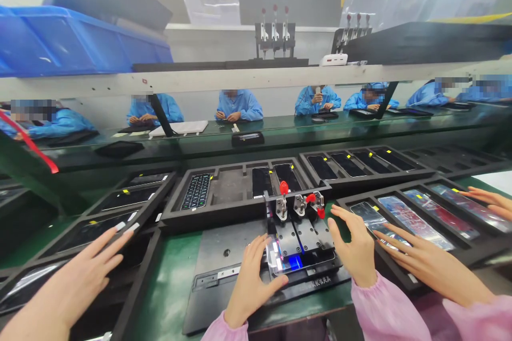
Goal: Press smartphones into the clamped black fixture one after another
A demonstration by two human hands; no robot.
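Observation:
My left hand (253,281) is open at the left end of a clear-edged screen panel (276,261); its thumb and fingertips are spread around the panel's edge, and whether they touch it I cannot tell. The panel lies in a black metal fixture (288,237), its lit blue area partly under the clamp plates. My right hand (354,242) is raised, open, at the fixture's right side, with thumb and fingers apart near a red-tipped toggle lever (320,210). Nothing shows in its grasp.
Foam trays with screens stand left (166,200), behind (176,213) and right (424,272). Another person's hand (84,272) reaches over the left trays; others' hands (436,264) (494,202) are over the right tray. A shelf (224,79) crosses above; people in blue sit beyond.

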